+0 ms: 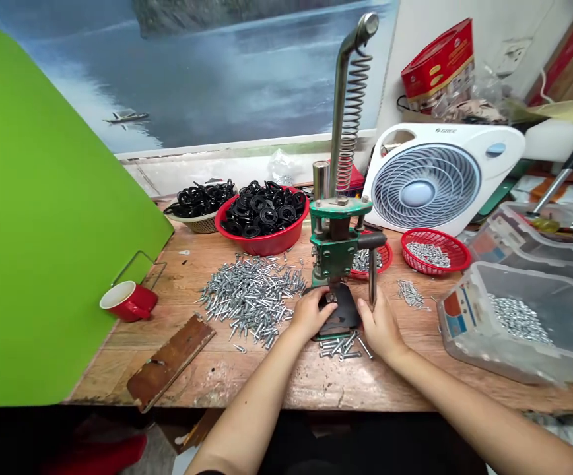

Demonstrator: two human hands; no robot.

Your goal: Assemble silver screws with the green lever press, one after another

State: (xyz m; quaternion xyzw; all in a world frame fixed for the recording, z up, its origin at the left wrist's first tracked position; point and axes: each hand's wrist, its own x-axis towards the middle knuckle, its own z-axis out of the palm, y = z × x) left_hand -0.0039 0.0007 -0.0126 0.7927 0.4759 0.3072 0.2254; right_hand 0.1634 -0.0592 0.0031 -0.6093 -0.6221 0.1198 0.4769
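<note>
Workbench (247, 376) — GREE fan (435, 175), both hands (311, 313) at press (338, 247)

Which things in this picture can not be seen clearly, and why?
- Head view: the part under the green press is hidden by the left hand.
- The right hand sits at the press lever; whether its grip closes on it cannot be told.
- The clear bin is cut off by the right edge.
- The screws in the pile are too small to tell apart.
- The red box print is blurred.
</note>
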